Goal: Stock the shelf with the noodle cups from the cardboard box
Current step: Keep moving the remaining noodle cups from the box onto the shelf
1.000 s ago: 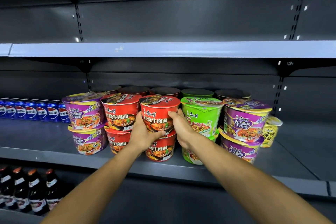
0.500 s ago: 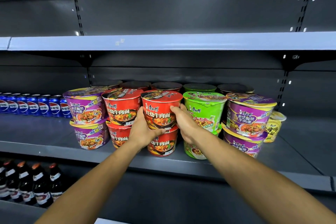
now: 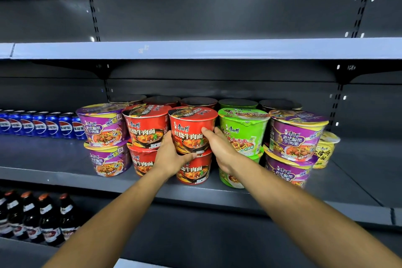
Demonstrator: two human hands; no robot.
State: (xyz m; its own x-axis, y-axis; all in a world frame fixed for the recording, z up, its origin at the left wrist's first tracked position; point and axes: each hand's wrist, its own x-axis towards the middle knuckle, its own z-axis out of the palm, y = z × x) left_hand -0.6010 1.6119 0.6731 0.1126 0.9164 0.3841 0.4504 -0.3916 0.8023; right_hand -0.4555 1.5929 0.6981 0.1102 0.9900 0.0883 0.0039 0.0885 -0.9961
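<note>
A red noodle cup [image 3: 191, 126] sits on top of another red cup [image 3: 194, 169] on the grey middle shelf [image 3: 217, 193]. My left hand [image 3: 171, 156] grips its left side and my right hand [image 3: 219, 148] grips its right side. Stacked red cups [image 3: 145, 126] and purple cups [image 3: 102, 124] stand to the left. To the right stand green cups [image 3: 243, 128], purple cups [image 3: 295, 135] and a yellow cup [image 3: 325, 148]. More cups fill a back row. The cardboard box is out of view.
A row of blue cola cans [image 3: 43, 125] lines the shelf's left part. Dark bottles [image 3: 34, 215] stand on the lower shelf at the left. The upper shelf [image 3: 217, 50] hangs close above the stacks. Bare shelf surface shows at the far right [image 3: 359, 169].
Both hands have stayed on the top red cup and shifted slightly. The view has tilted up a little, so the shelves sit lower in the frame.
</note>
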